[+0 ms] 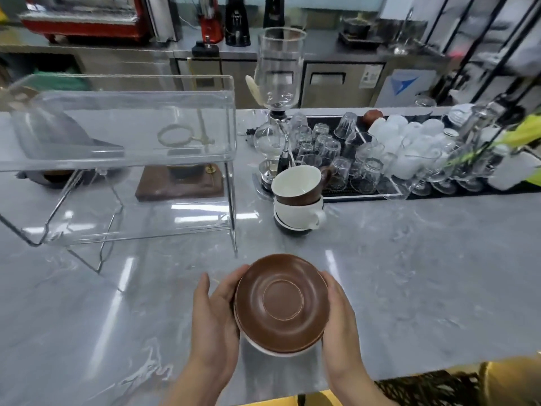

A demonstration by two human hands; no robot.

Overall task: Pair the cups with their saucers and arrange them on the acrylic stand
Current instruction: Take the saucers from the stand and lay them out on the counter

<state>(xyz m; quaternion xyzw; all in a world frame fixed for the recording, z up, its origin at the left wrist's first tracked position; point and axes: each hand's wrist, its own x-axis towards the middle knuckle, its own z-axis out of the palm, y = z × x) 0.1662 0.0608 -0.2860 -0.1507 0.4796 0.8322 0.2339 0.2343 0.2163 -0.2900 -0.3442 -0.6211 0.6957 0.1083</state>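
Saucers (281, 303), stacked, sit gripped between my left hand (215, 315) and right hand (341, 317), fingers curled round their rims, near the stand (117, 159).

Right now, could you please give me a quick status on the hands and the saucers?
Left hand and right hand grip saucer stack. Cups stacked, unpaired. Acrylic stand bare.

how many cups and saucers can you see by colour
Brown cup: 1
White cup: 1
Dark cup or saucer under those: 1, mostly hidden
Brown saucer: 1, held by left hand and right hand
White saucer beneath it: 1, only its edge shows
Total: 5
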